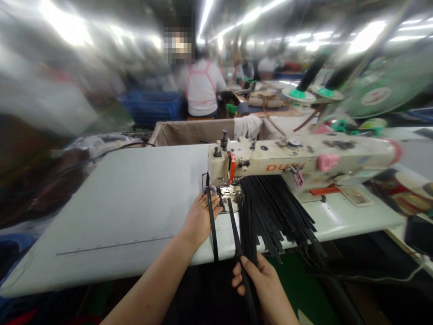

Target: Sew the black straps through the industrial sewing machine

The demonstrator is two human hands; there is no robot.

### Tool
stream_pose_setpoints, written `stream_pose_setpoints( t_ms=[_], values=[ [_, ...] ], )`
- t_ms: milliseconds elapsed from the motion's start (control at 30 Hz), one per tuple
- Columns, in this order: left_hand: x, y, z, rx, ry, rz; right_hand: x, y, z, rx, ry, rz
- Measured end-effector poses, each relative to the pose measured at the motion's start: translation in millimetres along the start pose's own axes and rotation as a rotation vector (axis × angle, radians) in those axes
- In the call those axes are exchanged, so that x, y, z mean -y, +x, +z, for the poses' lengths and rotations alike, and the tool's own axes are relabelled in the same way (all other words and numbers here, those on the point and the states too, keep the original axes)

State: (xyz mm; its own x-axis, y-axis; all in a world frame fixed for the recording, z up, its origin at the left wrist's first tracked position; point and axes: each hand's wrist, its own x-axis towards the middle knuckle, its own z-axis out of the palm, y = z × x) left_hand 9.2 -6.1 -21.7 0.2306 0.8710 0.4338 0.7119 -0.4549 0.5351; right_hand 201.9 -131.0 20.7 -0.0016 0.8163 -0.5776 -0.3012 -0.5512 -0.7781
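Observation:
My left hand (202, 217) lies stretched out on the table beside the needle plate (228, 191) of a sewing machine (270, 155). Across the back of that hand runs one narrow black strap (213, 239), which hangs down to the table's front edge. At that edge my right hand (259, 277) is closed around another black strap (236, 231), whose far end reaches the plate under the machine head. A thick bundle of black straps (277, 207) is spread under the machine's arm, to the right of both hands.
The white table (128, 194) has a printed ruler scale (115, 246) near its front. Behind it stands a cloth-lined bin (196, 131). Thread cones (306, 81) rise at the back right. Farther off are a blue crate (152, 106) and a person (203, 88) in a white top.

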Motion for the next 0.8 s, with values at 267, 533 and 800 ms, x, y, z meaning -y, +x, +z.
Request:
stream_pose_setpoints(
  t_ms=[267, 533, 800],
  values=[
    [-4.2, 1.4, -4.1, 0.045, 0.064, -0.018, 0.1, 1.2, 0.9, -0.002, -0.022, -0.011],
    [-3.9, 5.1, -3.4, 0.061, 0.12, -0.029, -0.4, 1.6, 0.5, -0.005, -0.027, -0.015],
    [-2.5, 6.3, -2.3, 0.063, 0.101, -0.051, 4.2, -0.2, 1.6, -0.025, -0.045, 0.003]
  ],
)
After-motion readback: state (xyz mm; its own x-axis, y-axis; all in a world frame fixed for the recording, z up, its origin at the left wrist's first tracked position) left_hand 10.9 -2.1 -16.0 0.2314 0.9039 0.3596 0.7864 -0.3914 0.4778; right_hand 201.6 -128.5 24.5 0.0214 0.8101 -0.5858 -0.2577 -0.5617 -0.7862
